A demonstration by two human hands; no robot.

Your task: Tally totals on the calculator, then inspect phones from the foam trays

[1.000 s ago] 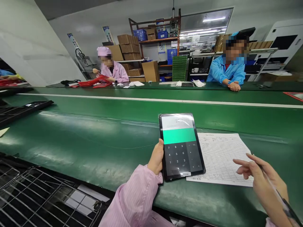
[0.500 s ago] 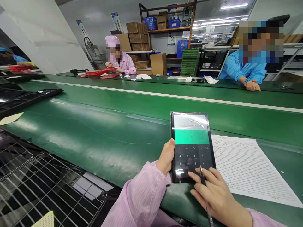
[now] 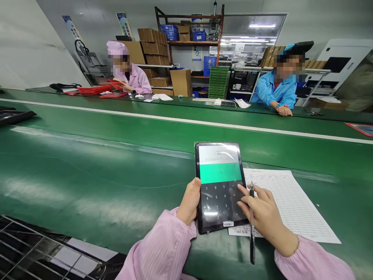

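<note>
Smooth green worktop (image 3: 116, 165) spans the frame; at lower centre the left hand (image 3: 189, 202) grips a black rectangular tablet showing a calculator (image 3: 220, 190), thumb over its edge. The right hand (image 3: 266, 214), half-curled round a slim black-and-clear pen (image 3: 252, 237), points at the right-hand keys. Figures are entered; the sum seems unfinished, and lower rows of the white ruled paper sheet (image 3: 297, 214) look unfilled. Half a second ago this hand covered the tablet's bottom edge.

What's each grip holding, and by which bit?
The left grip holds the tablet by its lower left edge. The right grip holds the pen nearer its silver-tipped end.
</note>
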